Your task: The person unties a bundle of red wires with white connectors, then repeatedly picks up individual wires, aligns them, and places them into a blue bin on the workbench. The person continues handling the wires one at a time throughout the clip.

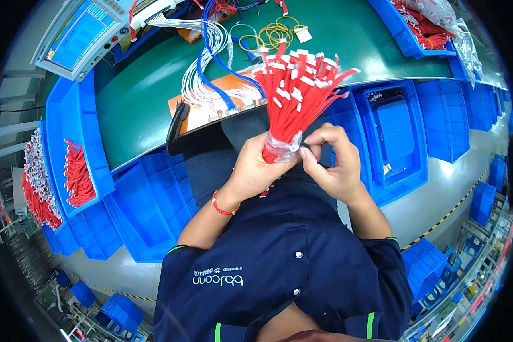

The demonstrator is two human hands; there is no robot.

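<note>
I saw the red wire bundle (288, 122) slant lengthwise toward one o'clock, connectors (295, 94) foremost, before the dark shirt (239, 245), left hand (251, 168) clasping its base, right hand (339, 168) pinching its clear wrap (284, 147), green bench (347, 34) at twelve, blue bins (444, 119) at three.

Two hands (257, 162), one wrapped bundle (293, 108), one bracelet (224, 211) appear.

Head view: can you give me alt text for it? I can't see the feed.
A person's left hand grips a bundle of red wires with white connectors, while the right hand touches clear plastic wrap around its near end. Beyond lies a green table, a screened instrument at upper left; blue bins sit along its near side.
</note>
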